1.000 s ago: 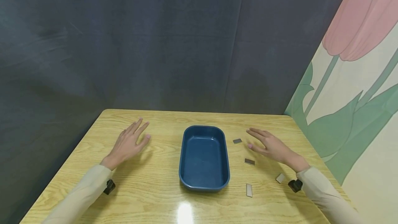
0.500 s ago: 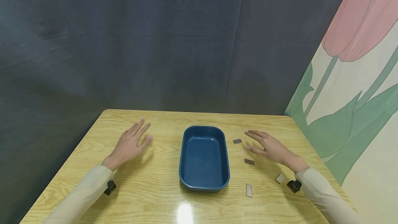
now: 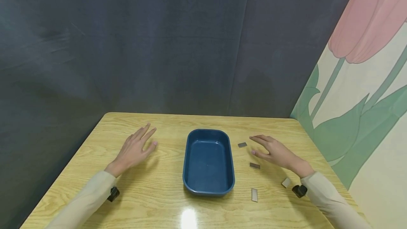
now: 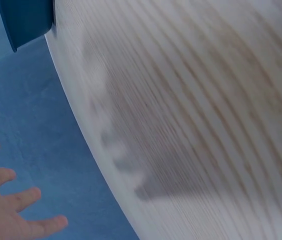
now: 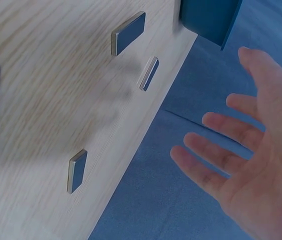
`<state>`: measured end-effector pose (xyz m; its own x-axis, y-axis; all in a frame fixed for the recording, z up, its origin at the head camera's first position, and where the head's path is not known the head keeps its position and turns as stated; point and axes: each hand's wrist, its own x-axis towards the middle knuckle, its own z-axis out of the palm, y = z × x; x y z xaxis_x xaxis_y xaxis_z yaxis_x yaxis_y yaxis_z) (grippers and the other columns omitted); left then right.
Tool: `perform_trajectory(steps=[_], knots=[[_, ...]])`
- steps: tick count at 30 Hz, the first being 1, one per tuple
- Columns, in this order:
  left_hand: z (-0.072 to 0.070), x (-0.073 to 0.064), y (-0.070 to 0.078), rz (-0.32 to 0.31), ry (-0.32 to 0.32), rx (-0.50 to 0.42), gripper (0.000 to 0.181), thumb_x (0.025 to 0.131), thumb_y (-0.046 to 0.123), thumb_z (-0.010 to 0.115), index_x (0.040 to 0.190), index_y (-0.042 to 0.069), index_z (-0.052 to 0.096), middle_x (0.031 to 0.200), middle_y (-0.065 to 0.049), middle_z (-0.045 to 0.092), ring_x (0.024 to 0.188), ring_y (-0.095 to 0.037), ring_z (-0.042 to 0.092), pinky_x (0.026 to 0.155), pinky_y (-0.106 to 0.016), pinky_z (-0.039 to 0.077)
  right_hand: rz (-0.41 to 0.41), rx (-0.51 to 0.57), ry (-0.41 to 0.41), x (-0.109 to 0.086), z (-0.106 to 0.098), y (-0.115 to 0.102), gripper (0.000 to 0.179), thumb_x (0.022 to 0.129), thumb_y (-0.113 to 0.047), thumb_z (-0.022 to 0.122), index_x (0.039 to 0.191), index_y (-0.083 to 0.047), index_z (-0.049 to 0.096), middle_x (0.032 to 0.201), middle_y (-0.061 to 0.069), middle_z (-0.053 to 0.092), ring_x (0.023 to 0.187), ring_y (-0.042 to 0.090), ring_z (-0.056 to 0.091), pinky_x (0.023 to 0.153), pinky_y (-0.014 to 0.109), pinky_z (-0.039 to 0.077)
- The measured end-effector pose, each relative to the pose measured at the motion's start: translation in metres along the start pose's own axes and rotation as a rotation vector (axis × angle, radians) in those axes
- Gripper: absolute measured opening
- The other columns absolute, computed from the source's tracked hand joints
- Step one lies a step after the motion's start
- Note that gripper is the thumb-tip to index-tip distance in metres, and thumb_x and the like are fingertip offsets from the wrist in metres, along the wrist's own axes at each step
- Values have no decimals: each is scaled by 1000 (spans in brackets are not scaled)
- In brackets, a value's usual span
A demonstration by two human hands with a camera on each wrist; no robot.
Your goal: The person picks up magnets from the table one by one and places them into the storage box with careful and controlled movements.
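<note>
A deep blue rectangular tray (image 3: 208, 169) with rounded corners stands at the middle of the table, nothing inside it. To its right lie several small flat rectangular pieces with grey faces, among them a far piece (image 3: 242, 145), a dark one (image 3: 255, 165), a near one (image 3: 254, 195) and one by the right wrist (image 3: 286, 182). My left hand (image 3: 131, 153) hovers left of the tray, fingers spread, holding nothing. Over the right side, my right hand (image 3: 278, 152) also hovers with fingers extended; its fingertips are nearest the far piece. The right wrist view shows pale edges on the thick piece (image 5: 129, 33).
The wood-grain table (image 3: 165, 200) ends at a dark curtain (image 3: 178, 45) behind and on the left. A wall with a painted tulip (image 3: 359, 27) runs along the right side. A bright light reflection shows near the table's front.
My left hand has drifted slightly right and nearer to me. The right hand has shifted slightly left and nearer to me. Tray and pieces lie as before.
</note>
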<state>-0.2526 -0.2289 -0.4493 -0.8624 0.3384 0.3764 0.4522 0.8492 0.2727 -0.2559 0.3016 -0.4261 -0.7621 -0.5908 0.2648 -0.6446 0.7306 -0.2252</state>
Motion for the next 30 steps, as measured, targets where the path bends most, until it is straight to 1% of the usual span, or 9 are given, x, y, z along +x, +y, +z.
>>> perform_trajectory(steps=[4, 12, 19, 26, 30], knots=[[2, 0, 3, 10, 3, -3, 59, 103, 43, 48, 153, 12, 41, 160, -16, 26, 140, -45, 31, 104, -71, 27, -17, -5, 6, 1, 1, -3, 55, 95, -29, 69, 140, 0, 55, 132, 20, 58, 118, 39, 57, 94, 54, 49], [4, 0, 5, 15, 3, -8, 59, 103, 44, 49, 152, 11, 42, 159, -17, 28, 140, -44, 31, 103, -72, 28, -20, -7, -14, 2, 1, -7, 52, 95, -24, 69, 138, 2, 55, 131, 21, 58, 117, 39, 58, 92, 53, 50], [6, -1, 8, 22, -13, -15, 60, 103, 45, 48, 153, 12, 40, 161, -16, 25, 140, -45, 31, 103, -72, 28, -44, -5, -10, 3, 2, -7, 50, 93, -20, 71, 134, 5, 58, 128, 22, 59, 114, 39, 60, 90, 52, 51], [5, -4, 11, 24, -27, -26, 61, 103, 45, 48, 153, 12, 39, 161, -15, 24, 141, -45, 30, 105, -69, 28, -40, -7, -28, 4, 3, -9, 47, 93, -20, 71, 131, 5, 60, 127, 22, 60, 113, 38, 60, 90, 51, 52], [5, -5, 13, 36, -23, -26, 61, 103, 44, 48, 153, 11, 40, 161, -15, 24, 140, -44, 31, 105, -68, 29, -55, -18, -20, 5, 3, -9, 44, 93, -18, 71, 129, 6, 61, 125, 22, 61, 111, 38, 61, 89, 51, 52]])
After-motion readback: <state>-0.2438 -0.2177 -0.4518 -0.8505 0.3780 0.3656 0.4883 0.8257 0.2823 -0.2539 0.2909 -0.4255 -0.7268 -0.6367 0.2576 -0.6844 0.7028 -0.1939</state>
